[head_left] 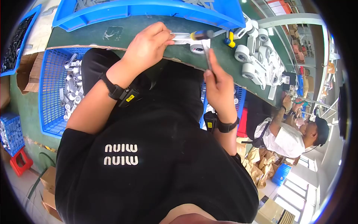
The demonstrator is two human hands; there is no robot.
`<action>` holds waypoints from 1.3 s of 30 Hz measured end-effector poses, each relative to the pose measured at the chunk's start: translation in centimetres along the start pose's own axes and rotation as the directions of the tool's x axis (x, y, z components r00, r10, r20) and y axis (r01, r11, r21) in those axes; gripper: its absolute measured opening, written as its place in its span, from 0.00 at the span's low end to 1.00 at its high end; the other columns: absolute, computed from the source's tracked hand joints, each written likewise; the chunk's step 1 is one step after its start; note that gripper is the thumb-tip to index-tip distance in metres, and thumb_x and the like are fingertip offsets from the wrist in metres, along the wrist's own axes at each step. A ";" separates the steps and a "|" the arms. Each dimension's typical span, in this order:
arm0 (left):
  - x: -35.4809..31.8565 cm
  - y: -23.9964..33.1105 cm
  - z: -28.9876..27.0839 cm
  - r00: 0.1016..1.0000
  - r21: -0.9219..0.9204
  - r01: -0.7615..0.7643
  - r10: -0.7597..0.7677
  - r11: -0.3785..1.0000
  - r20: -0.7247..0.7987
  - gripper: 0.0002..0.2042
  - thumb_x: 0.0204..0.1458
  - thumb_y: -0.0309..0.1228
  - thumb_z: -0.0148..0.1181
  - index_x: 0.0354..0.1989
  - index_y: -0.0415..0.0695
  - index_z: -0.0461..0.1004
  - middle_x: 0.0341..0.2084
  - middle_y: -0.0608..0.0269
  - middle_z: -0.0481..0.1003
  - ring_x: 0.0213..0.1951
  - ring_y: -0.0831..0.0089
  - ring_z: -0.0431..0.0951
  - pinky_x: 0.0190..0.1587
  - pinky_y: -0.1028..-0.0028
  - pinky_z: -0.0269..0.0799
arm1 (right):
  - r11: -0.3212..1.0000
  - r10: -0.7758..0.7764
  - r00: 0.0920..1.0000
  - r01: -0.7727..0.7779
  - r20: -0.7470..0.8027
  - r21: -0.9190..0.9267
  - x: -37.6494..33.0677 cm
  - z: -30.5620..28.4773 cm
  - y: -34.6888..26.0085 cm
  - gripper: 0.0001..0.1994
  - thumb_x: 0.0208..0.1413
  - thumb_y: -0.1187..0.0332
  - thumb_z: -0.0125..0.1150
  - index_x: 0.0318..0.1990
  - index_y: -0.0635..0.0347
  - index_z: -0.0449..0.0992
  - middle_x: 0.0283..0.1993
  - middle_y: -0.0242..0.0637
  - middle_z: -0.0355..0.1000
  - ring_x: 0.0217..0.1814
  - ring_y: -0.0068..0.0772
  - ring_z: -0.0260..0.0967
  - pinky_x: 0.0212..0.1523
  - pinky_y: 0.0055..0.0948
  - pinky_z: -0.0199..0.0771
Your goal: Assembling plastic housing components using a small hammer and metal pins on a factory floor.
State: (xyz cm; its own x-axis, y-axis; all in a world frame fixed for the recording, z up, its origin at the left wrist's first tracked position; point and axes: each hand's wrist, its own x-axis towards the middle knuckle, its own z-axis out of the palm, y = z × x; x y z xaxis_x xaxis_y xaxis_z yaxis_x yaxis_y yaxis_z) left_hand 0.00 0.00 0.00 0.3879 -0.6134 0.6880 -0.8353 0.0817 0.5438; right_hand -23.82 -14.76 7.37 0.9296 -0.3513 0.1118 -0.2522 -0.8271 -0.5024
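Observation:
My left hand point(147, 46) pinches the near end of a white arm-shaped part point(181, 36) with a round cylinder at its other end, lying at the table's edge. In my right hand point(220, 84) is a hammer point(207, 53), gripped by its handle. The yellow and dark hammer head is directly over the white part; whether they touch I cannot tell. To the right of the hammer, a yellow and blue tool point(230, 39) lies on the green tabletop point(149, 25). A pile of similar white parts with round ends point(257, 56) lies farther right.
A large blue tray point(149, 10) of grey pieces stands along the far side. Beside my legs are blue baskets point(50, 93) holding white and grey parts. Another blue tray point(33, 16) with black pieces sits far left. A co-worker point(285, 136) is at the right.

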 end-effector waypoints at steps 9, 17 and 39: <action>0.4 1.0 -0.6 0.986 -0.131 0.158 -0.150 0.979 0.067 0.09 0.58 0.24 0.74 0.45 0.39 0.81 0.42 0.54 0.82 0.44 0.51 0.84 0.45 0.62 0.81 | 0.938 -0.346 0.869 0.334 -0.354 -0.096 1.1 1.5 -0.3 0.28 0.72 0.80 0.51 0.79 0.68 0.64 0.39 0.45 0.81 0.37 0.47 0.80 0.48 0.41 0.81; 0.3 1.2 -0.2 0.996 -0.046 0.087 -0.086 0.995 0.014 0.15 0.58 0.23 0.73 0.54 0.42 0.82 0.40 0.55 0.80 0.41 0.51 0.83 0.44 0.60 0.80 | 0.870 0.028 0.892 0.201 -0.452 0.451 -0.3 0.8 -1.2 0.30 0.70 0.82 0.52 0.79 0.63 0.67 0.34 0.34 0.75 0.33 0.24 0.70 0.42 0.24 0.75; 0.4 1.1 0.5 1.000 0.037 0.013 -0.013 0.999 -0.016 0.11 0.53 0.20 0.72 0.45 0.41 0.85 0.35 0.58 0.74 0.41 0.55 0.81 0.42 0.58 0.81 | 0.979 -0.204 0.905 0.193 -0.372 -0.067 2.1 1.0 0.5 0.31 0.74 0.76 0.54 0.83 0.56 0.61 0.60 0.39 0.83 0.36 0.22 0.73 0.44 0.23 0.75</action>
State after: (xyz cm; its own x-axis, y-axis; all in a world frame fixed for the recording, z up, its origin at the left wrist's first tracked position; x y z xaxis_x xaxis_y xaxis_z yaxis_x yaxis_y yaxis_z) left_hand -0.96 -0.53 0.70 0.4044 -0.6019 0.6886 -0.8439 0.0446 0.5346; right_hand -21.74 -15.44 6.46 0.7929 -0.3126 0.5230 -0.0856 -0.9070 -0.4124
